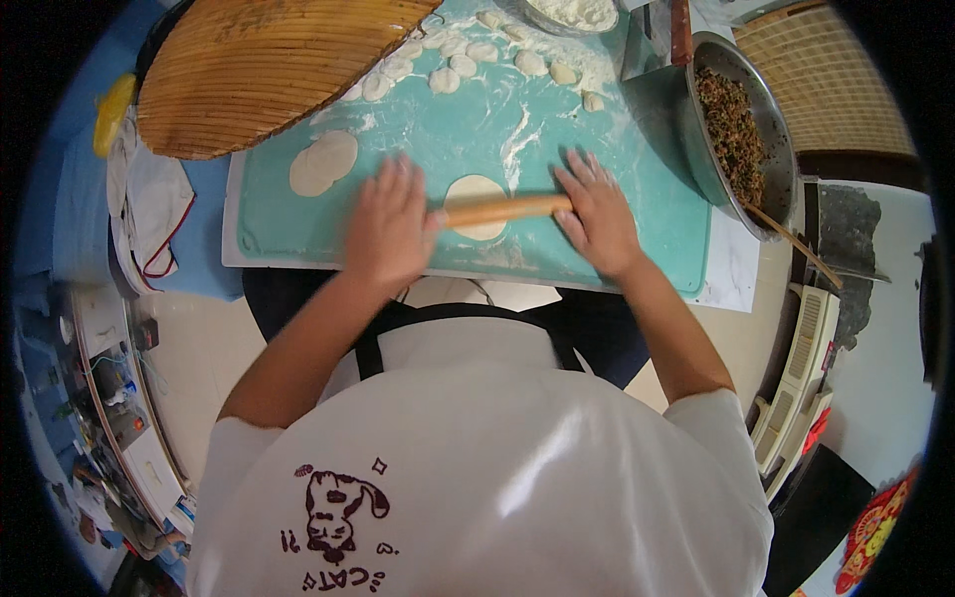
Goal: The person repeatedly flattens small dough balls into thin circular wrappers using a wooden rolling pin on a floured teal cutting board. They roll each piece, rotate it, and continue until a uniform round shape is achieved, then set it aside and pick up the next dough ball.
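A wooden rolling pin (515, 210) lies across a round dough wrapper (475, 186) on the green mat (418, 142). The pin's left end is under my left hand (392, 224), which is blurred, with its fingers stretched forward. At the other end, my right hand (597, 213) rests palm down, fingers spread, its thumb side touching the pin. Neither hand has its fingers wrapped round the pin. Left of my left hand, rolled wrappers (323, 163) overlap on the mat. Small dough pieces (445, 80) lie in loose flour towards the mat's far side.
A metal bowl (783, 172) of minced filling (730, 134) stands at the right with a stick-like utensil (794, 242) in it. A cleaver (656, 37) is beside it. The flour bowl (573, 15) is at the far edge. A ribbed, woven-looking tray (276, 71) overhangs the mat's far left.
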`<action>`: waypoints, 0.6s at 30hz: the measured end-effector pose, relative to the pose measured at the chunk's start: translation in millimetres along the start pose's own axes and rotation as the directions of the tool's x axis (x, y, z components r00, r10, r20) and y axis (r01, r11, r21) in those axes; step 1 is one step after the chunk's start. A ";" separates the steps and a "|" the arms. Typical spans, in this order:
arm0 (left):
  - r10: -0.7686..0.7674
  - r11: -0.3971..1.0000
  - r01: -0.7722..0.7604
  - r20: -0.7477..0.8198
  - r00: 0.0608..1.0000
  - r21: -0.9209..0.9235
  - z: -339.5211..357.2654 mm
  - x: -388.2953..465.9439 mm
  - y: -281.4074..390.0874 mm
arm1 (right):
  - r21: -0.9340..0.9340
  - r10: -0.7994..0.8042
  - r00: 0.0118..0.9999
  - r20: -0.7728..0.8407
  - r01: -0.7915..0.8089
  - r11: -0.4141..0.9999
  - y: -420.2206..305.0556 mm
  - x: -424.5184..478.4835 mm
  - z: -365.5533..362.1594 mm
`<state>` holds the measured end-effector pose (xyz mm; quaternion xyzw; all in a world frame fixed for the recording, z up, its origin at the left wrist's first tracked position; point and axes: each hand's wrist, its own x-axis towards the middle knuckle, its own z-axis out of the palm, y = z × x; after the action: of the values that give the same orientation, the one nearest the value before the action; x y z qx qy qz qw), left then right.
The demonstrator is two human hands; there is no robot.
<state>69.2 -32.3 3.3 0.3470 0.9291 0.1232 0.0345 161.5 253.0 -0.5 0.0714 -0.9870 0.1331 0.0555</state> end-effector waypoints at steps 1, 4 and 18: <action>0.029 0.996 -0.023 0.061 0.998 -0.091 1.0 -11.8 11.1 | 0.014 0.002 1.000 -0.009 -0.002 1.000 -9.2 -16.6 -3.3; 0.075 0.958 -0.069 0.010 0.997 -0.279 4.8 2.0 27.2 | 0.120 -0.052 0.999 0.005 0.051 0.991 -22.2 -37.7 -4.8; -0.339 0.789 0.262 -0.038 0.940 -0.556 -30.5 11.2 -32.5 | 0.087 -0.157 0.961 -0.229 0.181 0.980 -13.9 -40.1 -6.0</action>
<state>35.5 -54.9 24.8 0.1611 0.8992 0.3973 0.0873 203.7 246.5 3.7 0.1431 -0.9564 0.1877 0.1720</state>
